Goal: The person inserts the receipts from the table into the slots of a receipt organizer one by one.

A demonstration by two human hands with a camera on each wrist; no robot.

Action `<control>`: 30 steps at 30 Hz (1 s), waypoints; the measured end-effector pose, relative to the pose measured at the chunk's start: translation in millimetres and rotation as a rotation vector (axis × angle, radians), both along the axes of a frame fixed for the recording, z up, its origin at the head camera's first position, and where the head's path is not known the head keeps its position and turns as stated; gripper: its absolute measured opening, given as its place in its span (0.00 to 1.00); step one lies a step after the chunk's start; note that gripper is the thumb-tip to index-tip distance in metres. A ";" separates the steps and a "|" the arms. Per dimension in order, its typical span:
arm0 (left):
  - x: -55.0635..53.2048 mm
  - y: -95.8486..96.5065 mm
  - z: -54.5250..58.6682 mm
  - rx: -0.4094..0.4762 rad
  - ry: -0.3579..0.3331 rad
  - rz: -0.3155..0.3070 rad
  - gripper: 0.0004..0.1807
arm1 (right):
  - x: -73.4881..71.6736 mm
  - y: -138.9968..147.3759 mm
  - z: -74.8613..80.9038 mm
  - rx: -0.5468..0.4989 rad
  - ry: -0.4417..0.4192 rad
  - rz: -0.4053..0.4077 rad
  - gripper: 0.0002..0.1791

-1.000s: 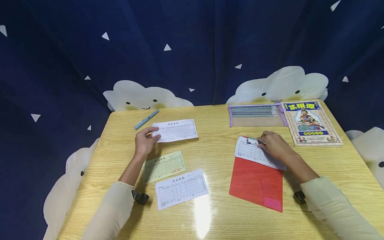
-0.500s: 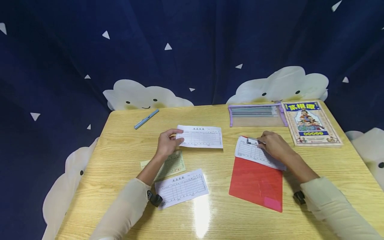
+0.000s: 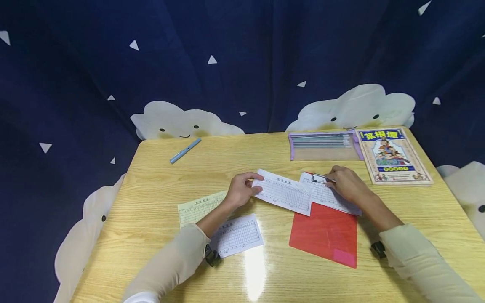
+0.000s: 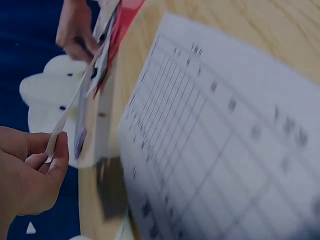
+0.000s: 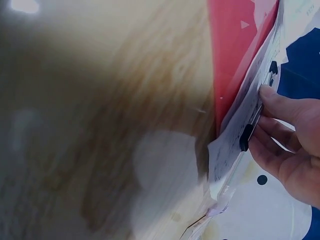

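My left hand (image 3: 242, 188) pinches the left end of a white printed receipt form (image 3: 283, 192), thumb at the front. The form is raised and slants down to the right, its far end overlapping the clipboard in the head view. With thumb and fingers, my right hand (image 3: 347, 182) grips the metal clip (image 3: 319, 178) at the top of the red clipboard (image 3: 323, 231). Another white form (image 3: 323, 194) lies across the board under that clip. In the right wrist view, the clip's black end (image 5: 246, 137) shows beside my fingertips.
A yellow form (image 3: 198, 207) and a white form (image 3: 240, 235) lie on the table, partly hidden by my left forearm. At the back are a blue pen (image 3: 185, 150), a mesh pencil pouch (image 3: 326, 152) with purple trim and an illustrated book (image 3: 394, 156).
My left hand has carried its white form rightward and toward me, from near the pen to the clipboard, tilting it on the way. The right hand stays on the clip.
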State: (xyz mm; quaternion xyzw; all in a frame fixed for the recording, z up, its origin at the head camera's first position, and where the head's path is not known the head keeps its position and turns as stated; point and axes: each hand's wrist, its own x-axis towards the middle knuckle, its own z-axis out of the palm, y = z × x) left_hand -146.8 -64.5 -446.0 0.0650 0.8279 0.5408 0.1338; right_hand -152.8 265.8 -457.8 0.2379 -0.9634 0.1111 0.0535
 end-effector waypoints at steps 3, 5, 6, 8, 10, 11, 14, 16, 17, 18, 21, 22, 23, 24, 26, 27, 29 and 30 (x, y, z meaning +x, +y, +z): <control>3.1 10.6 -1.0 0.004 -0.019 -0.024 0.16 | -0.1 -0.7 -0.6 -0.006 0.010 0.006 0.12; 4.8 18.1 -0.7 0.006 -0.025 -0.040 0.17 | 0.2 -1.2 -0.7 -0.007 0.018 0.007 0.12; 5.5 22.1 -0.7 0.002 -0.024 -0.047 0.17 | 0.3 -1.4 -0.7 -0.006 0.019 0.007 0.12; 6.8 29.8 -0.3 -0.004 -0.025 -0.061 0.17 | 0.3 -1.0 -1.1 -0.003 0.019 0.004 0.12; 7.9 37.9 -1.2 -0.016 -0.021 -0.077 0.18 | 0.6 -0.8 -0.9 0.003 0.012 0.001 0.13; 8.6 41.9 -2.1 -0.022 -0.020 -0.085 0.19 | 0.7 -0.8 -0.6 0.005 0.006 -0.002 0.13; 10.3 53.9 -5.5 -0.043 -0.016 -0.116 0.20 | 0.8 -0.9 -0.1 0.011 0.001 -0.008 0.13; 11.7 61.7 -7.8 -0.048 -0.020 -0.136 0.21 | 0.8 -1.2 0.1 0.013 0.001 -0.011 0.13; 12.2 65.5 -9.2 -0.049 -0.022 -0.140 0.22 | 0.6 -1.1 -0.1 0.013 0.003 -0.011 0.13; 12.6 69.3 -10.4 -0.044 -0.020 -0.141 0.22 | 0.5 -1.1 -0.2 0.012 0.004 -0.009 0.13; 13.8 80.1 -13.6 -0.029 -0.003 -0.126 0.21 | 0.2 -0.6 -0.6 0.007 0.007 0.001 0.13; 13.9 83.7 -14.7 -0.025 0.014 -0.114 0.20 | 0.2 -0.3 -0.7 0.007 0.005 0.003 0.13; 14.2 87.1 -15.9 -0.020 0.033 -0.103 0.19 | 0.1 0.1 -0.8 0.006 0.002 0.004 0.13; 14.8 90.5 -16.6 -0.019 0.052 -0.091 0.18 | 0.0 0.4 -0.8 0.003 0.003 0.009 0.13; 16.1 97.1 -17.8 -0.021 0.085 -0.075 0.17 | 0.0 1.1 -1.0 -0.002 0.008 0.013 0.13; 16.9 100.2 -18.0 -0.029 0.096 -0.070 0.17 | -0.2 1.2 -1.2 -0.004 0.010 0.016 0.13; 18.7 105.4 -17.4 -0.046 0.109 -0.068 0.16 | -0.3 1.4 -1.1 -0.010 0.020 0.019 0.13; 19.6 107.7 -16.7 -0.058 0.112 -0.072 0.17 | -0.3 1.1 -1.0 -0.010 0.024 0.020 0.13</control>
